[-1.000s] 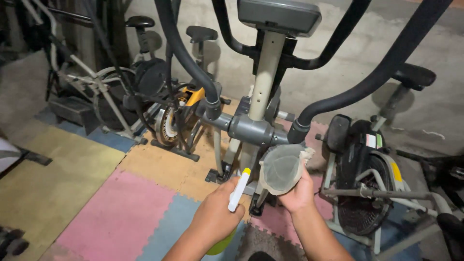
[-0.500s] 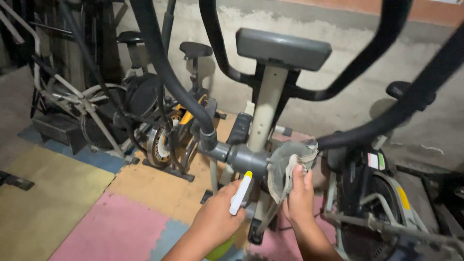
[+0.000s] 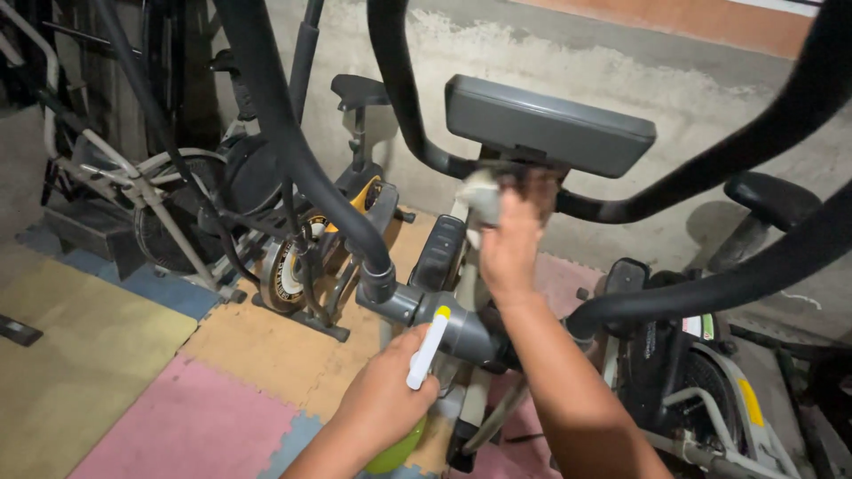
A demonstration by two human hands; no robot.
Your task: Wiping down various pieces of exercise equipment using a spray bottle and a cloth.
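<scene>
Directly under the grey console [image 3: 548, 129], the right hand [image 3: 510, 244] grips a cloth [image 3: 480, 193] against the upright post; the left hand [image 3: 386, 399], lower, clasps a spray bottle [image 3: 424, 350].

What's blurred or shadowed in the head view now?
Head view: right hand and the cloth it presses to the upright post are motion-smeared; left hand with the spray bottle stays sharper; near black handlebars soft; seat shadows on the wall; left corner dim.
</scene>
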